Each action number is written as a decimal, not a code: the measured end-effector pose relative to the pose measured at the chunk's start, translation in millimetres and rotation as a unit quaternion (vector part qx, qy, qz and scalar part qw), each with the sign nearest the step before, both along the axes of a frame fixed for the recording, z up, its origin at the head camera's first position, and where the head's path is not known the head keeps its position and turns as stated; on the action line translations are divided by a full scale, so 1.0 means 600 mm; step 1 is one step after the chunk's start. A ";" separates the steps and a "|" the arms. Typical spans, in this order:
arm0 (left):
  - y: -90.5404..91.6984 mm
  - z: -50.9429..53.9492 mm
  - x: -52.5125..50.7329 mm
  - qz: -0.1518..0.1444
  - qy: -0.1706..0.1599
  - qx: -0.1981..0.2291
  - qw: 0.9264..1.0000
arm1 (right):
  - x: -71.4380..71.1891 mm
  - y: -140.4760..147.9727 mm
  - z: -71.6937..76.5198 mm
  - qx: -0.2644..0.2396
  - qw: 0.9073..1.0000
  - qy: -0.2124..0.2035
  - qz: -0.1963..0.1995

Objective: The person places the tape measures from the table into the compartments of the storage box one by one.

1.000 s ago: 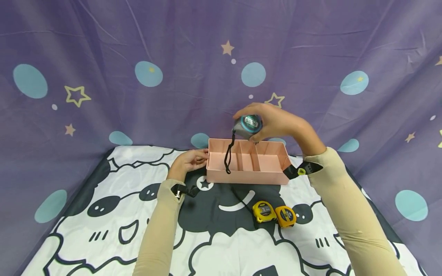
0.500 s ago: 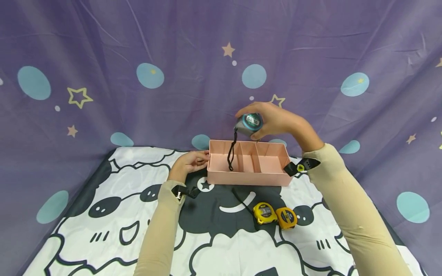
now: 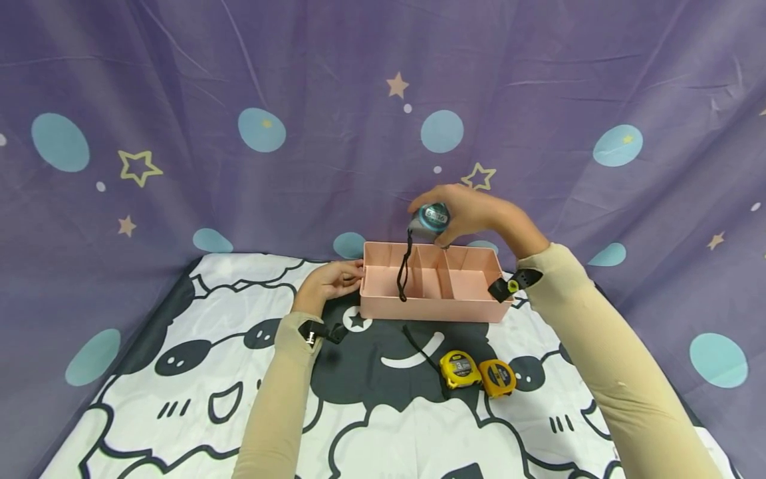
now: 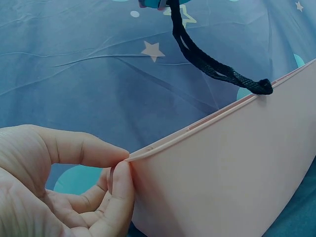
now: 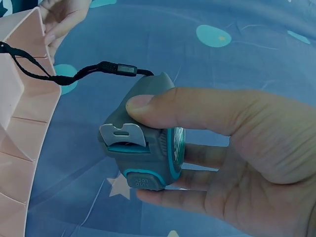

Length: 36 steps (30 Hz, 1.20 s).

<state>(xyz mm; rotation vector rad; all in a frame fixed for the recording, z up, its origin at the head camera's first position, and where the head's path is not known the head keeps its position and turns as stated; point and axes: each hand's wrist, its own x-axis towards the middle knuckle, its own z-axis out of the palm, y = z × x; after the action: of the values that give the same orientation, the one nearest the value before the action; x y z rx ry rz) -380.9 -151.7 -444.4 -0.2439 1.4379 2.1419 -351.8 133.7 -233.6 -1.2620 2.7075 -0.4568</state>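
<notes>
A grey and blue tape measure (image 3: 432,219) is gripped by the right hand (image 3: 473,211) above the back edge of a pink divided box (image 3: 431,309). Its black strap (image 3: 403,273) hangs down over the box's left compartment. In the right wrist view, thumb and fingers hold the tape measure (image 5: 143,133) with its metal hook tip showing. The left hand (image 3: 332,283) pinches the box's left end; in the left wrist view thumb and finger meet at the corner of the box (image 4: 212,168). Inside the box, the visible compartments hold nothing.
Two yellow tape measures, one (image 3: 459,370) beside another (image 3: 497,378), lie in front of the box on a cartoon-print cloth (image 3: 383,432). A purple curtain (image 3: 335,186) with stars and dots hangs behind the box.
The right hand has come slightly lower with the tape measure, its wrist shifting a little left. The left hand stays at the box's left end.
</notes>
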 end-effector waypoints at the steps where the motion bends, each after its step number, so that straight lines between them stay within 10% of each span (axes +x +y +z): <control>1: 0.000 0.001 0.000 0.002 -0.001 0.001 1.000 | 0.000 -0.001 0.000 0.003 1.000 -0.001 -0.002; 36: 0.000 0.008 0.005 0.003 -0.016 0.005 1.000 | -0.031 0.002 -0.015 0.048 0.997 -0.035 -0.046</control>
<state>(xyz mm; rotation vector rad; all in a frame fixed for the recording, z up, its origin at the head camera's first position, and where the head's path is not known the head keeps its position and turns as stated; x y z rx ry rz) -377.8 -151.8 -439.9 -0.2796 1.4102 2.1396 -370.3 134.6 -242.7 -1.0798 2.7031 -0.3688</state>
